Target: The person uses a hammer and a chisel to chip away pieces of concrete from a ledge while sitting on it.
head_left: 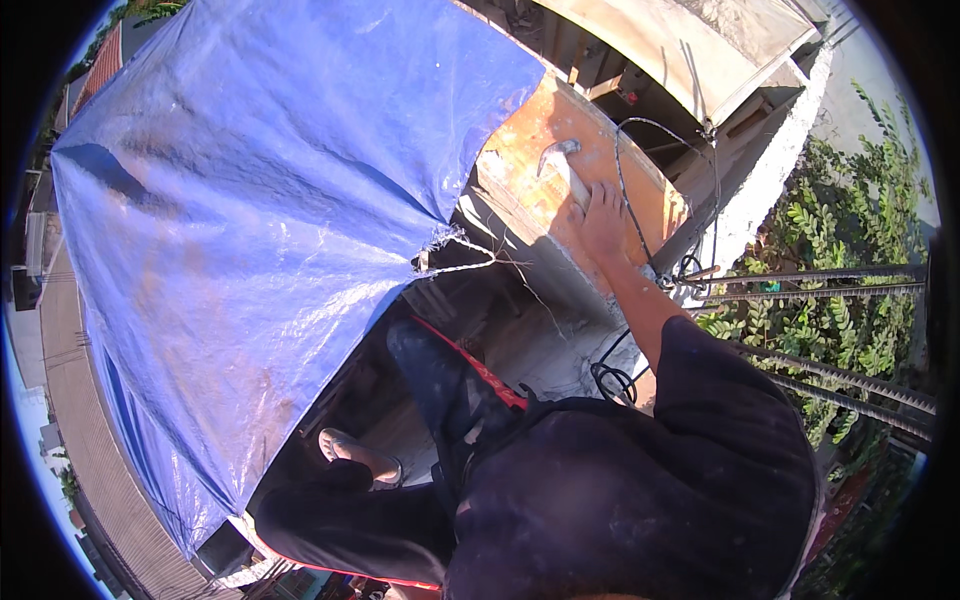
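My right hand reaches forward over an orange-brown board. Its fingers are at the lower end of the pale handle of a claw hammer, and the hand appears closed on it. The hammer's metal head points away from me and is on or just above the board. My left hand does not show. Left of the board, a large blue tarp is drawn to a tied corner with a white string.
Black cable loops beside my right arm. Ribbed steel bars stick out on the right, before leafy plants. A pale sheet covers the far side. My sandalled foot is below the tarp's edge.
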Motion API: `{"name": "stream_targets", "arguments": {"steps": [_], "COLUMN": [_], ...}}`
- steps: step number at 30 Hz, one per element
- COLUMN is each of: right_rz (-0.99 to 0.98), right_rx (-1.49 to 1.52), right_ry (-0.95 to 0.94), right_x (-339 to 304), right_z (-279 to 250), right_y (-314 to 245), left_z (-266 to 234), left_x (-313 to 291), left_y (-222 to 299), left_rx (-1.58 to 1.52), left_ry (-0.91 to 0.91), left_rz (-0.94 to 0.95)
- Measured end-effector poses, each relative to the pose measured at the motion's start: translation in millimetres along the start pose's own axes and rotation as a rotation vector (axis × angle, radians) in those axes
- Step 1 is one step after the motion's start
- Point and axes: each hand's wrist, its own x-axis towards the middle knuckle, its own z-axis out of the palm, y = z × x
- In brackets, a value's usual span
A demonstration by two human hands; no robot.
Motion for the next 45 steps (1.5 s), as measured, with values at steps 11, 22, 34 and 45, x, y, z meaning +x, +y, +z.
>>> {"name": "stream_targets", "arguments": {"steps": [11, 22, 34, 45], "right_rz": [-0.036, 0.335, 0.033, 0.177], "right_rx": [-0.08, 0.56, 0.958, 0.565], "right_ry": [-0.127, -0.377, 0.764, 1.227], "right_x": [5.6, 22.2, -58.1, 1.7], "right_z": [-1.7, -102.6, -429.7, -525.0], "right_y": [-5.2, -20.8, -189.4, -133.1], "left_z": [-7.3, -22.5, 9.2, 30.3], "left_x": [12.0, 95.0, 188.3, 210.3], "left_y": [-21.9, -8.3, -47.3, -90.9], "left_rx": [-0.006, 0.333, 0.288, -0.015], "left_ry": [0.081, 0.291, 0.152, 0.083], "left_rz": [0.039, 0.572, 0.686, 0.819]}}
